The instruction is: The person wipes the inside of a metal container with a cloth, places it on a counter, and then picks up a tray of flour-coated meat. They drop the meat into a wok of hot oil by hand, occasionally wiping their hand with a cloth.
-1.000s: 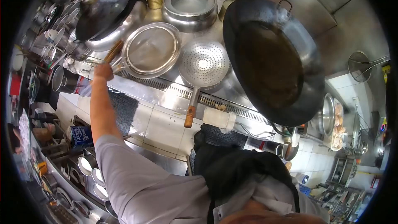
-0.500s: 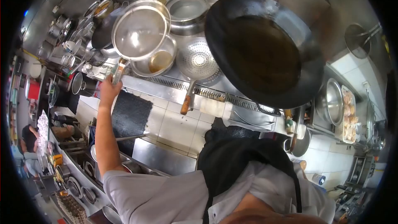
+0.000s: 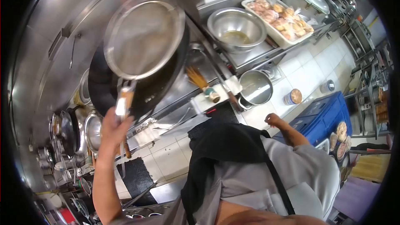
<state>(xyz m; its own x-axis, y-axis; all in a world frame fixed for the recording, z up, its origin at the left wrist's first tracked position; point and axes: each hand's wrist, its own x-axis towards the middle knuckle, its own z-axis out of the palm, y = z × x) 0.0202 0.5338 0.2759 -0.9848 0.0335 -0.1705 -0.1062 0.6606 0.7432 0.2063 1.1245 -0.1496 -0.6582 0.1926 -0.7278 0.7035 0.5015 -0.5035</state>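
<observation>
My left hand [image 3: 116,129] is closed round the handle of a large round fine-mesh strainer [image 3: 143,37]. The strainer is above a big black wok [image 3: 102,85] and hides much of it. Dark liquid shows in the part of the wok below the strainer's rim. Out to the right of my body, my right hand [image 3: 273,120] hangs with its fingers curled and nothing visible in it. A pot with a long handle [image 3: 256,87] stands nearest to it, with some liquid inside.
Beyond the wok on the right are a steel bowl [image 3: 236,31] with yellowish liquid and a white tray [image 3: 287,43] of bagged food. A bamboo brush [image 3: 200,81] lies on the counter. Blue bins [image 3: 318,114] stand at the right. Pans and bowls crowd the left.
The view has turned to the right. The strainer in my left hand has moved from beside a bowl to above the wok. My right hand has come into view.
</observation>
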